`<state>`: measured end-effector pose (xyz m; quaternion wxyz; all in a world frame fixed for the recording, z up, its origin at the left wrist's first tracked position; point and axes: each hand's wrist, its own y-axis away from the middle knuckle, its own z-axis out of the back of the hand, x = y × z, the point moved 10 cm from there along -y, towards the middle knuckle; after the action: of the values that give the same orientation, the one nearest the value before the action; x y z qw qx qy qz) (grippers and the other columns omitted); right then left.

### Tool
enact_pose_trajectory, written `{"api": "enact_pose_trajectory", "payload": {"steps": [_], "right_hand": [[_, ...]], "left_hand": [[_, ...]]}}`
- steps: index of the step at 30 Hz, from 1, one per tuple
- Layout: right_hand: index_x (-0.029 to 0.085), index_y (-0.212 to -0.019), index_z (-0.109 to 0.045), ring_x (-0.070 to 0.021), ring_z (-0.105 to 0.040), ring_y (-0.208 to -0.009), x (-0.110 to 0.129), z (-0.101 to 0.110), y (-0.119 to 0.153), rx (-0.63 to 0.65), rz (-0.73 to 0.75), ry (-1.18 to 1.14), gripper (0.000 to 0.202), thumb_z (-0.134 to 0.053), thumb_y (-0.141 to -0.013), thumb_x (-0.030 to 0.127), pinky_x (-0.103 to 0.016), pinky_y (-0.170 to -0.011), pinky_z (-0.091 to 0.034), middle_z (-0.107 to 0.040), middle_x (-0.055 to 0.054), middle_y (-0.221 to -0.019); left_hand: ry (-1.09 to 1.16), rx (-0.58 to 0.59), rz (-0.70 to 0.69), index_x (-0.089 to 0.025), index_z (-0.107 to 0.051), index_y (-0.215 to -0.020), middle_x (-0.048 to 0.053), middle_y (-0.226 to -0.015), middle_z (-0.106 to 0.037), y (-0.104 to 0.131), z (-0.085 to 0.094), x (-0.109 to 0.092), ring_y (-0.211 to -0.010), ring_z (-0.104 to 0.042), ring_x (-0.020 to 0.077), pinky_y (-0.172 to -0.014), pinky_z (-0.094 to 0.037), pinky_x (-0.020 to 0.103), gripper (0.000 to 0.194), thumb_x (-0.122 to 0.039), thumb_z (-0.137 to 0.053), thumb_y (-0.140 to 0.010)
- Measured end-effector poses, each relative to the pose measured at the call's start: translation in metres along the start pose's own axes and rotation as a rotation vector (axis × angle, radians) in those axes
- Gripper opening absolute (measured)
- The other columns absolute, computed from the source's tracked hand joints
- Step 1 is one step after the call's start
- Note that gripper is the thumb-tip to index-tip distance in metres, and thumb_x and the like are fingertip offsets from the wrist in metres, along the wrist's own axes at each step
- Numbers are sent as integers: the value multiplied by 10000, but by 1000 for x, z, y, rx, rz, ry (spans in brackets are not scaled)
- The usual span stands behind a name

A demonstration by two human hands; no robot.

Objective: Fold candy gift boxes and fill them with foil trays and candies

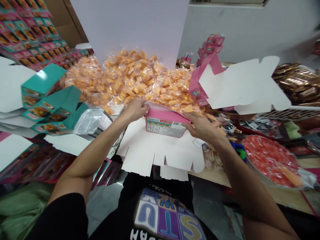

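A pink printed cardboard box stands in front of me, with a raised flap along its top edge. My left hand is closed on the box's upper left corner, thumb and fingers at the flap. At the right end, my right hand grips the box's edge and flap with its fingers. Flat white box blanks with cut tabs lie beneath the box. Beyond it rises a large heap of orange pieces in clear wrappers. The box's inside is hidden from me.
Teal boxes and clear plastic trays are at the left. To the right are an opened pink box, gold packets and a round container of red packets. Stacked printed boxes stand at the back left.
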<state>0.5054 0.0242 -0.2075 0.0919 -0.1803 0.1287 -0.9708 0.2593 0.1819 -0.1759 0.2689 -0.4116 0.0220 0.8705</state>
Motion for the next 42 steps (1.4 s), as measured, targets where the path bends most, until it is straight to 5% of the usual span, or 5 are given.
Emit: {"api": "enact_pose_trajectory", "payload": {"steps": [16,24,29,35,42], "right_hand": [[139,-1574,-652,-379,-717,-1309,-4,-4,0,-44,46,-52,565,-601,-1047,336,-545,-1160,-592,-717,-204,-1438],[245,-1707,-547,-352,-703,-1163,5,-10,4,1,82,-28,604,-526,-1115,362,-538,-1043,-618,-678,-173,-1343],[327,-1634,-655,-289,-686,-1102,-9,-18,3,-45,139,-77,516,-450,-1183,472,-484,-1023,-621,-651,-134,-1261],[289,-1569,-721,-303,-640,-1347,-3,-25,2,-109,86,-118,496,-428,-1203,453,-489,-1169,-562,-618,-153,-1473],[272,-1480,-762,-258,-544,-1544,-7,24,65,-367,-3,-273,423,-481,-1179,368,-479,-1302,-449,-637,-118,-1586]], "left_hand": [[-458,113,29,-156,-768,-1091,129,-971,-769,12,-7,-14,-970,-729,350,-907,-551,438,307,-225,-608,-838],[501,212,-168,-233,-795,-1152,142,-1392,-752,30,-44,-14,-1360,-669,343,-1133,-544,461,592,-775,-644,-968],[591,26,-127,-202,-786,-972,151,-1506,-695,26,-53,24,-1424,-635,341,-1116,-561,446,438,-617,-821,-836],[-46,230,-537,-286,-867,-1265,124,-1434,-752,29,-55,-38,-1356,-685,349,-1147,-546,501,434,-569,-605,-1065],[-458,94,-765,-318,-813,-1364,111,-1192,-771,63,-88,-93,-1027,-745,310,-896,-570,439,443,-566,-520,-1142]]}}
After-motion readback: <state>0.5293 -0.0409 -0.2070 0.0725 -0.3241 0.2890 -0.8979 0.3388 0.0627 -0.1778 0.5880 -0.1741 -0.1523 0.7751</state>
